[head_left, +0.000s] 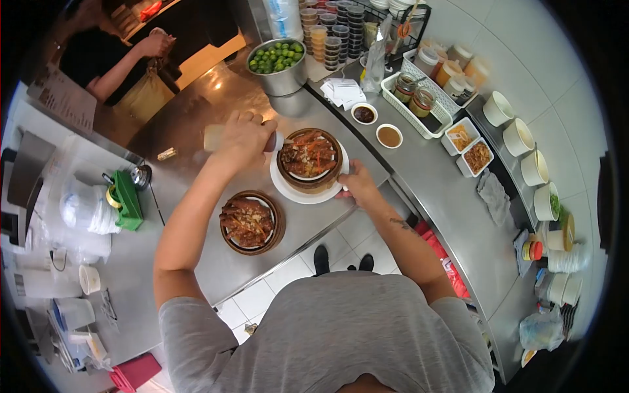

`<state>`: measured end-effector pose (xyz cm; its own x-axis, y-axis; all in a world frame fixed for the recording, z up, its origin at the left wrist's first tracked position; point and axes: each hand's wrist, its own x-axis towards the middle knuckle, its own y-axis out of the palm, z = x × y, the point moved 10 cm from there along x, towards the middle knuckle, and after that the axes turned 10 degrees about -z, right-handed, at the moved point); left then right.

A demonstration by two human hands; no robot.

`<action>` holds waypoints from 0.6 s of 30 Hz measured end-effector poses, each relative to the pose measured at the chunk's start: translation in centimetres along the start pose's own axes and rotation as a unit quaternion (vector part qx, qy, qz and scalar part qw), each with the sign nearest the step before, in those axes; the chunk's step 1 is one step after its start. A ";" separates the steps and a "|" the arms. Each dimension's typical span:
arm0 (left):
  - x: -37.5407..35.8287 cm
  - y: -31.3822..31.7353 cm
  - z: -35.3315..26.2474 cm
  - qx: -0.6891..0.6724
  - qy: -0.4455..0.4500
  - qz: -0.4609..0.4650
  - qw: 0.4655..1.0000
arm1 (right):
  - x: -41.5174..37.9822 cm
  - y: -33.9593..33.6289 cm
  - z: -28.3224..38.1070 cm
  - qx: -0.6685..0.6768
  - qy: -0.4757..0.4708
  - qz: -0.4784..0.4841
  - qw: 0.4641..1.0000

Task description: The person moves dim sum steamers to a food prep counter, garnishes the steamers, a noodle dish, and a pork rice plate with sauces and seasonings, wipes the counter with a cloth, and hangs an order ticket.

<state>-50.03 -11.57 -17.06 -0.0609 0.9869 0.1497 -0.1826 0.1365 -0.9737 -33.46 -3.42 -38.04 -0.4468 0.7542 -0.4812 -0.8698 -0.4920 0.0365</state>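
My left hand (241, 141) is wrapped round a squeeze bottle (212, 139), tipped sideways with its nozzle toward a round steamer basket (337, 157). The basket holds glossy brown pieces that look like braised chicken feet (308, 154), topped with orange strips and chopped bits. It stands on a white plate (280, 182). At the plate's right side, my right hand (359, 185) grips the rim, thumb up near the basket. A second steamer basket (278, 229) with similar food sits on the steel counter, left and nearer to me. Whether sauce is flowing cannot be seen.
A metal pot (286, 82) of green limes stands at the back. Sauce bowls (389, 136), a white basket of jars (429, 128) and small food tubs (475, 158) line the right counter. A green tape dispenser (129, 203) is at left. Another person's hand (156, 44) shows at upper left.
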 end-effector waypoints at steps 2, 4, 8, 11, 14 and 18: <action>0.8 0.2 -0.9 0.000 0.030 -0.028 0.999 | 0.3 -0.7 -0.5 0.017 0.000 -0.017 1.000; 1.1 -0.1 -2.5 -0.025 0.059 -0.026 0.998 | -0.2 -1.8 -1.1 0.027 0.006 -0.033 0.999; 0.5 -0.5 -5.1 -0.088 0.076 0.029 0.993 | -1.3 -4.1 -1.7 0.023 -0.007 -0.036 0.999; 1.1 -0.9 -5.6 -0.135 0.036 0.010 0.990 | -2.9 -6.4 -1.6 -0.038 -0.035 -0.052 0.997; 2.0 -0.5 -6.9 -0.276 -0.009 0.025 0.961 | -3.7 -8.2 -3.2 0.057 -0.008 -0.053 0.997; 4.9 -0.3 -9.4 -0.493 -0.083 0.025 0.866 | -5.8 -10.8 -2.7 0.094 0.072 -0.018 0.993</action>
<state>-41.06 -5.99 -17.66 -0.1989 0.9789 0.0463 0.7456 0.1818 -0.6411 -20.88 -3.64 -38.06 -0.3915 0.6939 -0.6043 -0.9147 -0.3653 0.1731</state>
